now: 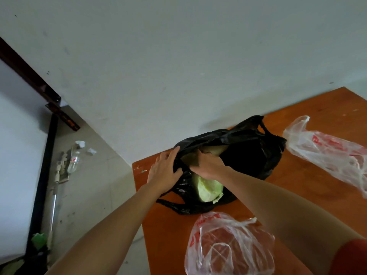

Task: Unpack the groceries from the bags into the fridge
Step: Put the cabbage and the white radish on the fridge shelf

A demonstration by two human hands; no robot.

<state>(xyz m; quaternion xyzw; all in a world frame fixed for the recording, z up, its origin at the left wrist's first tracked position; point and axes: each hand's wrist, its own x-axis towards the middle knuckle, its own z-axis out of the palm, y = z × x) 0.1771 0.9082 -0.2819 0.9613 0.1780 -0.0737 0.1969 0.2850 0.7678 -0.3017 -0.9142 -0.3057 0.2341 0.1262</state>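
Now | L hand (164, 171) spread on black bag (248, 153) | R hand (208, 165) inside, grip unclear | cabbage (208, 190) just under it

No word is reading clearly: red print is showing on the near clear bag (228, 245) at the tabletop's (288, 195) near edge and the far clear bag (327, 153) at its right edge, blurred.
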